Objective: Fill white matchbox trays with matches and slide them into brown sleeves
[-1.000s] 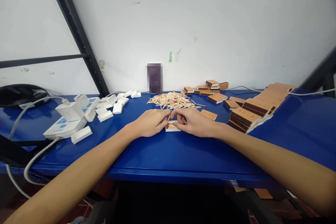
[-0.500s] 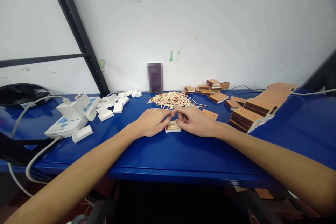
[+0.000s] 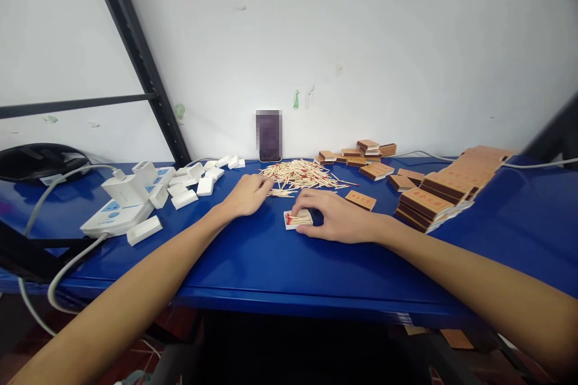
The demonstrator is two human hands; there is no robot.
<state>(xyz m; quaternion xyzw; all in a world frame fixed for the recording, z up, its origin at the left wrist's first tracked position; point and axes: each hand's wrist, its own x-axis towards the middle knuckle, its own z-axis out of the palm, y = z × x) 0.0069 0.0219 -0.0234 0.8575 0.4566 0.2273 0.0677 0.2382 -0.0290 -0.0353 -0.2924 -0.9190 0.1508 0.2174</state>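
A small white matchbox tray (image 3: 289, 226) lies on the blue table in front of me, with red-tipped matches (image 3: 298, 220) in it. My right hand (image 3: 338, 216) is curved over the tray's right side, thumb at the near edge and fingers at the far edge. To the left and farther back, my left hand (image 3: 249, 195) has its fingers pressed together at the near left edge of a loose match pile (image 3: 307, 174). A few matches (image 3: 282, 193) stick out by its fingertips. An orange-brown matchbox sleeve (image 3: 360, 200) lies flat beyond my right wrist.
Several white trays (image 3: 184, 198) lie at the left beside a white power strip (image 3: 115, 216) with plugs and cables. Filled matchboxes (image 3: 424, 201) are stacked in rows at the right, with more (image 3: 368, 147) by the wall. A phone-like object (image 3: 270, 135) leans on the wall.
My left hand has left the tray and moved left and back to the match pile's edge. My right hand has come down around the tray's sides.
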